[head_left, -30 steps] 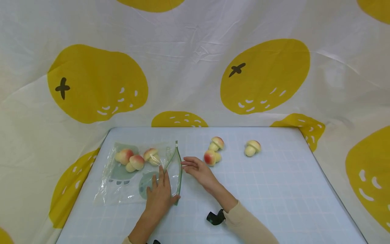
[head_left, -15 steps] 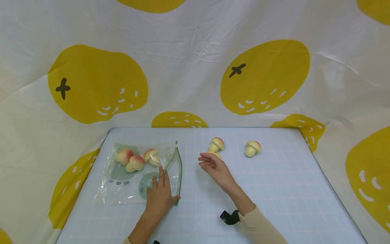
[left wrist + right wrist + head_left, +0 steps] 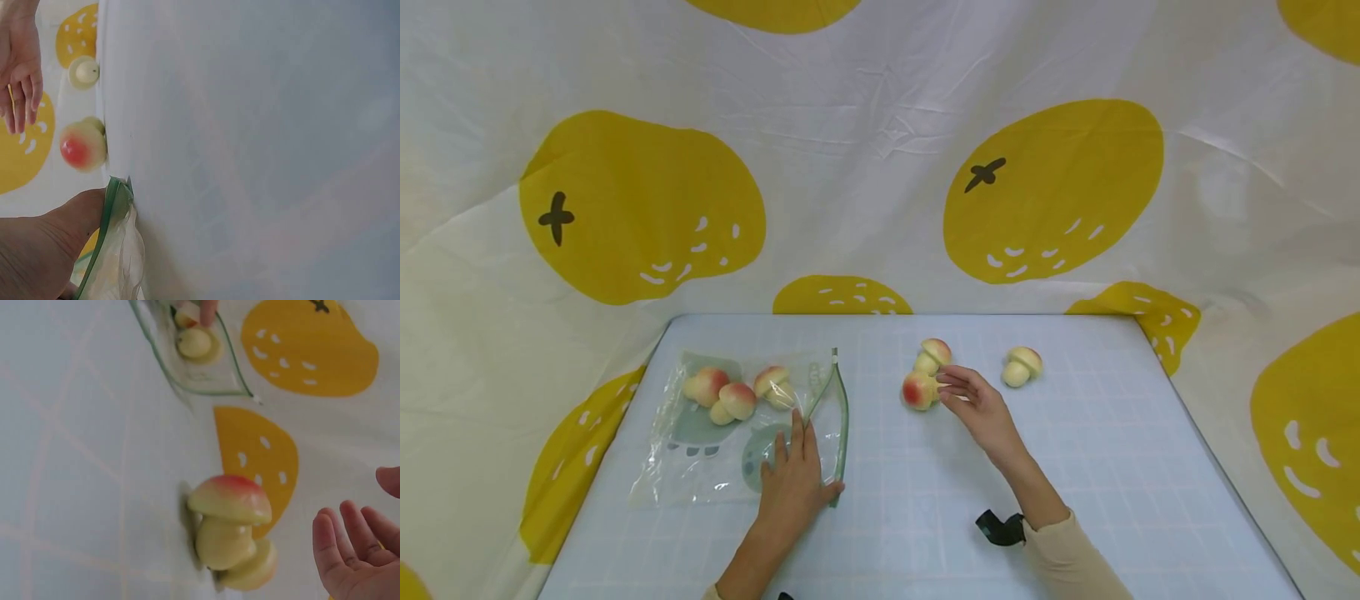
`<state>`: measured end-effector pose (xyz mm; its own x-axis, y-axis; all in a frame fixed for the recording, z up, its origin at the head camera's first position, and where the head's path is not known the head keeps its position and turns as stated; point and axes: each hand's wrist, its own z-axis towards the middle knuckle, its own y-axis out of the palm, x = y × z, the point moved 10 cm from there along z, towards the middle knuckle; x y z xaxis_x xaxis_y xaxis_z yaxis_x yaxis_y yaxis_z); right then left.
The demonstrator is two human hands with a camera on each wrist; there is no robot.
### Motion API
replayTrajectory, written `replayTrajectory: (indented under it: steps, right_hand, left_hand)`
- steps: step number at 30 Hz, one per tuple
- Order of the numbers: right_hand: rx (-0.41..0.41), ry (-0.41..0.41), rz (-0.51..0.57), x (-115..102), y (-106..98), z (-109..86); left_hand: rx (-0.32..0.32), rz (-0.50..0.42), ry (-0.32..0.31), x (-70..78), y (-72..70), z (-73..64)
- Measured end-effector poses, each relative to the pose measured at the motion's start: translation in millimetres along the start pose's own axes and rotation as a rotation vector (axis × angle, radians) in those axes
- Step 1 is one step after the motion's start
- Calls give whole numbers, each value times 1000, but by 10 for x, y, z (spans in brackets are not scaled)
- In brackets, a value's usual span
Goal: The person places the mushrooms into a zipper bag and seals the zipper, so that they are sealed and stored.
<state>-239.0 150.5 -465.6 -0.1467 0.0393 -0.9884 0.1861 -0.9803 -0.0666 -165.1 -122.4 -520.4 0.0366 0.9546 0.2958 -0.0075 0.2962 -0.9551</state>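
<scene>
My left hand (image 3: pixel 793 479) rests with spread, straight fingers on a clear zip bag (image 3: pixel 700 483), its thumb at the bag's green zip edge (image 3: pixel 843 433). The bag lies flat, its mouth parted toward the right. Inside it are three toy mushrooms (image 3: pixel 733 402) with red-tinged caps. My right hand (image 3: pixel 983 417), fingers loosely bent and holding nothing, hovers beside a red-capped toy mushroom (image 3: pixel 918 390). Another mushroom (image 3: pixel 934 356) lies right behind that one. In the right wrist view the hand (image 3: pixel 365 556) is apart from the nearest mushroom (image 3: pixel 231 500).
A third loose mushroom (image 3: pixel 1022 367) lies farther right on the pale checked tabletop (image 3: pixel 1112 467). Behind the table hangs a white cloth (image 3: pixel 865 183) with large yellow fruit prints. A black wrist device (image 3: pixel 1000 528) sits by the right sleeve.
My right hand has moved from the bag's mouth rightward, passing over the red-capped mushroom to its right side. The left hand and the bag have stayed in place.
</scene>
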Motion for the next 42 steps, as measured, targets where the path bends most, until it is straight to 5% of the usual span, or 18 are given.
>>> replayTrajectory:
  steps: [17,24,31,42]
  right_hand:
    - [293,-70,-157,-167,-947,57]
    - [433,-45,-202,46,-1425,135]
    - [470,52,-298,271,-1648,173]
    - [433,282,-256,738,-1779,221]
  left_hand:
    - [-10,11,5,-2,-4,5]
    - [-2,12,11,1,-14,7]
    - [10,14,20,5,-15,9]
    - [1,5,20,-2,-7,-4]
